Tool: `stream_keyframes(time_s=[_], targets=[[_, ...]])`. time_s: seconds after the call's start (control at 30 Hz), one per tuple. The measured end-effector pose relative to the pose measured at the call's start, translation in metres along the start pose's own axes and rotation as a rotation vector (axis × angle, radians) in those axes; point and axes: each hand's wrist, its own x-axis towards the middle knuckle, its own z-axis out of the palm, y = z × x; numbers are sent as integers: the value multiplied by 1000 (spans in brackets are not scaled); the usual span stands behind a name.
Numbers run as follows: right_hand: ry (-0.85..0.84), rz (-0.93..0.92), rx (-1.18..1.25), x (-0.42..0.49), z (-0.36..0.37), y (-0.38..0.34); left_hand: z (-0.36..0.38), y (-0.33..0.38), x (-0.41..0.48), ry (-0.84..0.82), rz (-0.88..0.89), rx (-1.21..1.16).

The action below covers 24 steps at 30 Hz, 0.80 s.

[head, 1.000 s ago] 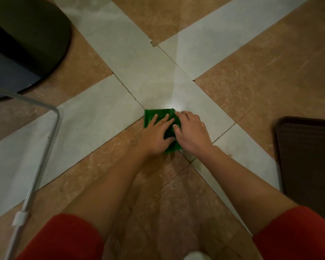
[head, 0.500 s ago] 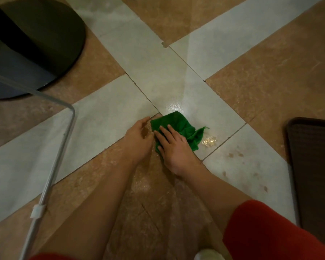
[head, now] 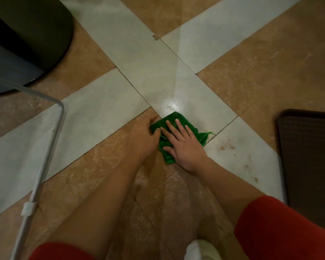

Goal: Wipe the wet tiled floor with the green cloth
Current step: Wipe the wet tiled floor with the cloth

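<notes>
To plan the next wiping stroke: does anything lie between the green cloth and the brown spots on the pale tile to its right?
Nothing visible does. Only bare tile separates the green cloth, pressed under the right hand, from the brown spots.

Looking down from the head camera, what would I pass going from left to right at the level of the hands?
Bent metal tube → left hand → right hand, flat on the green cloth → brown spots → dark mat.
</notes>
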Motion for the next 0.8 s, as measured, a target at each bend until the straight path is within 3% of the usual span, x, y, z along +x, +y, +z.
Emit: stream_keyframes(time_s=[0.23,0.47,0.67,0.8], targets=[[25,291,96,4,-2,7,8,-4,-2,18,39,53],[-12,72,13,-15,1,7,19,13,-3,4,78,30],[68,442,203,-5,-5,35,27,12,2,-32,96,18],[25,404,179,10,-11,31,42,19,5,-60,66,-86]])
